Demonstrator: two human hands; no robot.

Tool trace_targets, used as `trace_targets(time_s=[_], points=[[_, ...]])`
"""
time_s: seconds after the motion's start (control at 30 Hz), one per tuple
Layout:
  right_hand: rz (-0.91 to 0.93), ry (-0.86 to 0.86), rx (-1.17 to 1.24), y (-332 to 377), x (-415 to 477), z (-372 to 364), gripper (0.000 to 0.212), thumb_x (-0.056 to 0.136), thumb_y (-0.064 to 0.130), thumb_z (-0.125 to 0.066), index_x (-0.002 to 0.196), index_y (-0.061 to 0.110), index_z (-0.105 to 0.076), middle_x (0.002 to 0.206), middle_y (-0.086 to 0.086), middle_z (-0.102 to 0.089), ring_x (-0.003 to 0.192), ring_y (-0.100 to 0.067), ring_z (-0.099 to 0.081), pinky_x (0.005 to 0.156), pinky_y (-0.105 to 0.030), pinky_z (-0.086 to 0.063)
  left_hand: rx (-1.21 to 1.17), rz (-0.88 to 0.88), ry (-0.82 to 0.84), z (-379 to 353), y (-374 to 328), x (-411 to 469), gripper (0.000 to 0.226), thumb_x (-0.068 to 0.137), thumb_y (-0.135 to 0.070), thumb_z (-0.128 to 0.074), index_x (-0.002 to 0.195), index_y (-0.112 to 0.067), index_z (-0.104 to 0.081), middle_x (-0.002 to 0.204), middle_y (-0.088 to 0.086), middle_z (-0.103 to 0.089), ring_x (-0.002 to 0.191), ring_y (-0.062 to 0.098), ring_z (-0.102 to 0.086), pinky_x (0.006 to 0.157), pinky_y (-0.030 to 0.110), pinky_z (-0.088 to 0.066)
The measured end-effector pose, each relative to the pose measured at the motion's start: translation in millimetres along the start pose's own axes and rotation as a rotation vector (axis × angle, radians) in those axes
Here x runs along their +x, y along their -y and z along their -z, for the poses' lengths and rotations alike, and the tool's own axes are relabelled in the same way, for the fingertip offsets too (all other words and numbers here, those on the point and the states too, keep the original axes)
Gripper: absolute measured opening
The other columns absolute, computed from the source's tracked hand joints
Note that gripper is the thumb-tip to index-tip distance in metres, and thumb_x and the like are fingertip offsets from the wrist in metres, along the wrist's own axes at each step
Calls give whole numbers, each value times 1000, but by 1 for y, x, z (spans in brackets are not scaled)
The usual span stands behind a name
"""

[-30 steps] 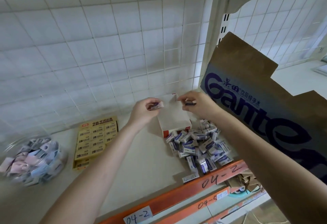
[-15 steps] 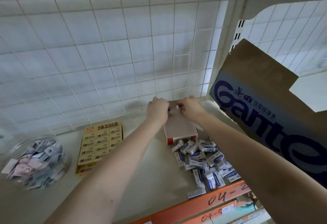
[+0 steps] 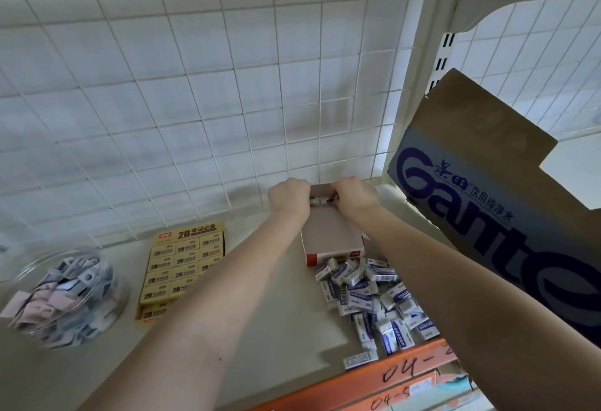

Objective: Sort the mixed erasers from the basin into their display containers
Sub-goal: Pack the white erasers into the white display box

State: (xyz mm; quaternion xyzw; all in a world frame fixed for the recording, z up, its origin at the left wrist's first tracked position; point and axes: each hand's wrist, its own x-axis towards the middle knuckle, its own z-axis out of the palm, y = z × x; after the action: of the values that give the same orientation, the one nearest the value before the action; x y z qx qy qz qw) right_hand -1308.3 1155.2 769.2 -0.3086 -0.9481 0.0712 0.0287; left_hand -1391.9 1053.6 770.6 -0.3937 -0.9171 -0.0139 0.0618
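Note:
My left hand (image 3: pixel 288 195) and my right hand (image 3: pixel 353 192) are side by side at the far end of an open red and white display box (image 3: pixel 328 236). Each hand pinches a small blue and white eraser (image 3: pixel 320 201), and the two erasers meet end to end low inside the box. The rest of the box floor is bare. A loose pile of blue and white erasers (image 3: pixel 367 297) lies in front of the box. A clear basin (image 3: pixel 61 293) with mixed erasers stands at the far left.
A yellow display box of 2B erasers (image 3: pixel 182 267) lies between basin and arms. A tilted cardboard carton (image 3: pixel 487 209) fills the right side. A wire grid wall (image 3: pixel 195 85) closes the shelf's back. The orange shelf edge (image 3: pixel 374 381) runs along the front.
Both hands have moved away from me and down into the far end of the box with their erasers. The view has tilted so the shelf sits lower in frame.

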Motion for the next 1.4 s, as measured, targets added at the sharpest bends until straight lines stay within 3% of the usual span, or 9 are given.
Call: trace_targets(time_s=[0.27, 0.67, 0.87, 1.03, 1.13, 1.2, 1.3, 1.4], points=[[-28, -122, -53, 4, -1, -12, 21, 93, 12, -46, 105, 15, -61, 101, -10, -64, 90, -31, -62, 62, -30, -39, 56, -8, 1, 2, -5, -4, 30, 85, 2, -48, 104, -13, -65, 106, 7, -65, 99, 27, -62, 67, 27, -37], [-19, -141, -17, 0, -5, -13, 28, 93, 9, -42, 110, 16, -64, 100, -11, -64, 90, -28, -61, 62, -30, -39, 17, 5, 4, 0, -4, -10, 29, 87, 3, -45, 105, -10, -64, 107, 10, -65, 101, 31, -62, 67, 29, -37], [73, -107, 38, -4, -10, -14, 35, 91, 13, -43, 116, 25, -64, 104, -6, -65, 99, -26, -54, 70, -32, -45, -52, -34, 13, 1, 1, -14, 25, 94, -18, -45, 108, -15, -65, 110, 9, -65, 103, 31, -62, 73, 32, -45], [119, -327, 317, -20, -40, 9, 31, 92, 14, -51, 120, 19, -64, 108, -2, -68, 108, -25, -54, 86, -39, -50, -306, -53, -180, -3, 17, -45, 37, 93, -25, -44, 127, -27, -58, 123, -4, -61, 105, 22, -60, 70, 30, -48], [124, -364, 389, -30, -54, 24, 26, 91, 10, -54, 111, 16, -69, 110, 1, -69, 106, -23, -58, 94, -32, -47, -451, -43, -198, 1, 28, -60, 37, 92, -23, -50, 128, -24, -59, 124, -2, -62, 106, 22, -60, 72, 32, -51], [133, -333, 426, -33, -65, 36, 24, 90, 8, -56, 108, 15, -70, 110, 3, -69, 106, -19, -60, 97, -30, -45, -557, -40, -190, 6, 33, -69, 33, 89, -20, -55, 122, -22, -63, 122, -2, -63, 108, 21, -59, 80, 32, -50], [179, -123, 499, -35, -88, 52, 22, 90, 14, -60, 106, 24, -70, 103, 14, -68, 93, -1, -61, 89, -20, -49, -671, -141, -159, 15, 36, -83, 28, 86, -18, -62, 113, -22, -68, 114, -7, -66, 100, 12, -58, 83, 20, -42], [250, 83, 519, -32, -110, 57, 19, 87, 21, -64, 100, 34, -70, 91, 25, -67, 85, 11, -60, 80, -10, -48, -676, -353, 41, 25, 33, -98, 24, 83, -20, -68, 107, -24, -70, 105, -11, -68, 87, 3, -57, 84, 19, -44]])
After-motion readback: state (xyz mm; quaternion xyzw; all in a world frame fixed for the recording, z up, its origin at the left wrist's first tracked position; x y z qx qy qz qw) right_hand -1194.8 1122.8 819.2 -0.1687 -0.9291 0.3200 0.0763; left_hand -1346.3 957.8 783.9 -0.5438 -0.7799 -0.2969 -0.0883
